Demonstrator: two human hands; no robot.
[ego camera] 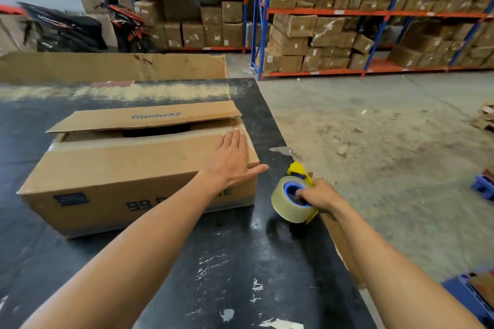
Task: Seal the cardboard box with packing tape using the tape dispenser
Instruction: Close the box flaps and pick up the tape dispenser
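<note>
While cardboard box [139, 168] sits on black table [240, 262], far flap raised and top gaping, my left hand [231, 165] lies flat on near flap at box's right end, grip spread, fingers straight, thumb past box corner. Just right of box, apart from it, tape dispenser [294, 199] rests near table's right edge: clear roll, blue core, yellow frame. My right hand [319, 195] grips it, fingers curled into core.
</note>
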